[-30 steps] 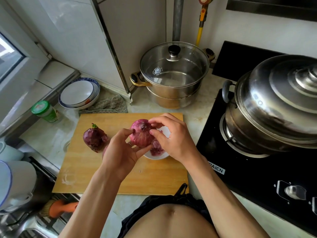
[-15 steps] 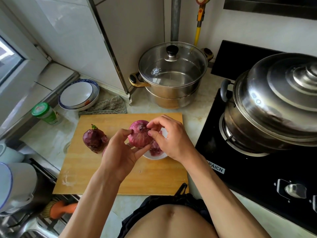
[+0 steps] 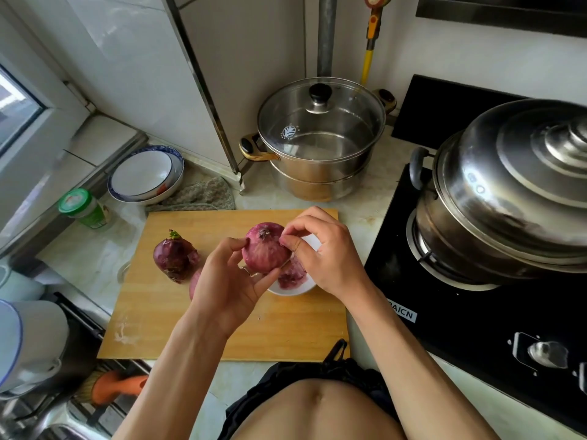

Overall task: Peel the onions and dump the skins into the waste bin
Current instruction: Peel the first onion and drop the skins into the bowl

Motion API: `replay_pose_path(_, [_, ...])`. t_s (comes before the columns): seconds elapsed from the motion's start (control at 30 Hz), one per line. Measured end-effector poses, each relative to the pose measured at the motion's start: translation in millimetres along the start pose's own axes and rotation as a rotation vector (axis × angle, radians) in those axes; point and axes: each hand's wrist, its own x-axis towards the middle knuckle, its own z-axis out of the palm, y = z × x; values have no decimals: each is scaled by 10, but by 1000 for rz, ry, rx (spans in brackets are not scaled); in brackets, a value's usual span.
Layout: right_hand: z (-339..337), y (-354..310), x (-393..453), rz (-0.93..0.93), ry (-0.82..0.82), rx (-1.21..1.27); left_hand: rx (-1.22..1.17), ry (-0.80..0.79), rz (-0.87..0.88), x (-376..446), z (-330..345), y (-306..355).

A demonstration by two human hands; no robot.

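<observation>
both forearms bare, no sleeves, no watch or bracelet. thin pale ring w/ a glint on a finger of the left hand (image 3: 227, 289); right hand (image 3: 327, 252) shows no ring or glove. torso bare at bottom of view, w/ dark black shorts or waistband (image 3: 305, 379) bunched below it & a small black cord loop sticking up at the top edge.

The only readable lettering was white text on the black glass gas hob (image 3: 476, 312), at its front-left edge: the letters "RAICN" (image 3: 401, 312), with the start of the word hidden behind the person's right forearm. Left of the hob, the glass lid (image 3: 320, 122) of the steamer pot bore a white leaf-shaped logo (image 3: 288, 132); the small characters beside it were too small to read.
</observation>
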Motion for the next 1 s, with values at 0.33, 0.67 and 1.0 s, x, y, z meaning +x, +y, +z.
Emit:
replay_pose_path(0.33, [17, -11, -9, 41, -37, 58, -73, -32, -43, -10, -1, -2])
replay_pose_path(0.67, [11, -11, -26, 75, -78, 80, -75, -24, -27, -6, 7, -11])
replay_pose_path(1.0, [20, -24, -19, 125, -74, 116, -165, -77, -24, -27, -30, 13])
